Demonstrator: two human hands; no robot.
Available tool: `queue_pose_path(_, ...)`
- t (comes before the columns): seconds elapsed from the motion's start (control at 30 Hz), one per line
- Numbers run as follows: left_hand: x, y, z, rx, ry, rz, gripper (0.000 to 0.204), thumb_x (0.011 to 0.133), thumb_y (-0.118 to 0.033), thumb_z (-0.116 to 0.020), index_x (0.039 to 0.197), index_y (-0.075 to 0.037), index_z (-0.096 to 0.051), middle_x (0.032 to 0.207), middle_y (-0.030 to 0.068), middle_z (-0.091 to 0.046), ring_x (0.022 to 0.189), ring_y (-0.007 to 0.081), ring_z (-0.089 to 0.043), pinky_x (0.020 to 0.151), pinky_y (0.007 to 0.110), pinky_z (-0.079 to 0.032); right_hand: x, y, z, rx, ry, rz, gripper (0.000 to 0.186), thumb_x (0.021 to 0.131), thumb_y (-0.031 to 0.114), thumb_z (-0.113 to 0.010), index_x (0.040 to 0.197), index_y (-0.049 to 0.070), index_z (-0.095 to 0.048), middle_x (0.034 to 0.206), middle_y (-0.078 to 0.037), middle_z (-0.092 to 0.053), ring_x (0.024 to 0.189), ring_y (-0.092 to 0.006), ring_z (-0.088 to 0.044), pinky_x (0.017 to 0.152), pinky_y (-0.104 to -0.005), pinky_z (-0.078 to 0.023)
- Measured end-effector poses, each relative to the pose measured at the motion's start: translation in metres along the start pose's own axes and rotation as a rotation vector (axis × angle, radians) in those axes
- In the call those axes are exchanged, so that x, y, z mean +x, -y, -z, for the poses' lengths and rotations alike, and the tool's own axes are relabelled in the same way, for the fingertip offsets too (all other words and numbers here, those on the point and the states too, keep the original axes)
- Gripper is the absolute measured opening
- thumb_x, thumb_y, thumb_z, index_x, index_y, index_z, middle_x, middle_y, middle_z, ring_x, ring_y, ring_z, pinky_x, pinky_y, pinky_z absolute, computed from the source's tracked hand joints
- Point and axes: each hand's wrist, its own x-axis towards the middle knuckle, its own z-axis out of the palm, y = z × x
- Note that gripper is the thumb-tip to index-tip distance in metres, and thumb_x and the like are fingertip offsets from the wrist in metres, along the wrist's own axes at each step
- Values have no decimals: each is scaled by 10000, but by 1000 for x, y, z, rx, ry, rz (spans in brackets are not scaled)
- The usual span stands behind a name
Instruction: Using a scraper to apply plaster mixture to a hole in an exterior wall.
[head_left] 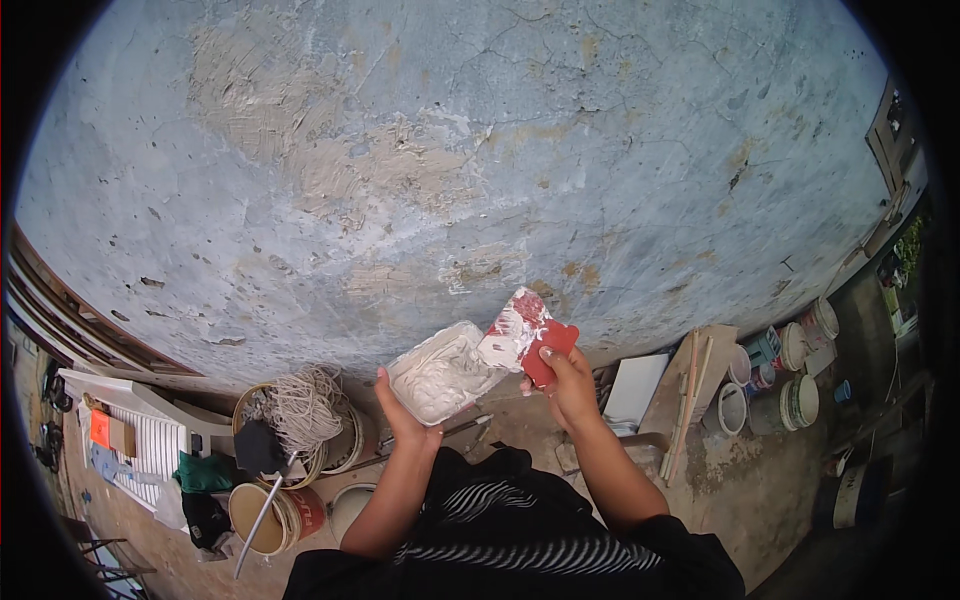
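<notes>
In my left hand (405,415) I grip a white rectangular plastic tub (448,372) of creamy off-white paste, held low before the wall. My right hand (565,378) is closed on a red scraper (540,352), its upper part smeared with white paste, just at the right rim of the tub. Beyond both hands rises a pale blue plastered wall (640,150), cracked and flaked, with beige filler patches (340,170) across its middle and upper left.
Along the wall's foot at left are a bucket (260,520), tangled rope (305,405), bags (205,472) and a white slatted panel (150,450). At right lean a board (637,395) and poles (684,405), beside several buckets (805,402) on the concrete floor (730,500).
</notes>
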Motion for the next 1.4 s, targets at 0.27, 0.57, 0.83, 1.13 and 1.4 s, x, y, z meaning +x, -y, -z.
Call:
queue_pose_path(0.27,32,-25,27,7,32,41,819,945,-683,-375,1443,-39,-458,1420,170,-551,1257,389,-569,984,598,-498,-1,-13,-7,243,-247,33,237,960,112,-592,1174,9,-602,997,-129,-708,804,-242,-725,639,-336,-593)
queue_pose_path(0.57,69,-65,53,84,148,172,895,880,-759,-389,1510,-124,-405,1510,157,-472,1301,485,-501,893,781,-415,27,-9,-52,133,-380,99,282,948,97,-557,1211,-1,-592,1010,-126,-711,862,-242,-742,647,-305,-626)
queue_pose_path(0.83,71,-83,46,97,125,283,883,904,-736,-370,1491,-78,-415,1466,170,-512,1275,453,-538,903,723,-461,47,-9,-78,50,-438,181,237,963,67,-509,1159,-52,-567,996,-162,-693,843,-263,-750,620,-301,-629)
queue_pose_path(1.13,75,-83,42,72,138,228,851,926,-705,-374,1470,-53,-432,1435,185,-536,1246,437,-567,904,686,-505,70,11,-88,153,-408,227,153,952,78,-499,1031,-40,-557,978,-179,-689,836,-279,-740,691,-354,-640)
queue_pose_path(1.4,71,-80,37,85,163,218,876,910,-722,-390,1473,-52,-427,1440,189,-531,1237,458,-565,880,723,-493,64,29,-88,182,-364,214,162,938,79,-487,1019,-43,-556,942,-184,-675,827,-278,-729,716,-380,-643)
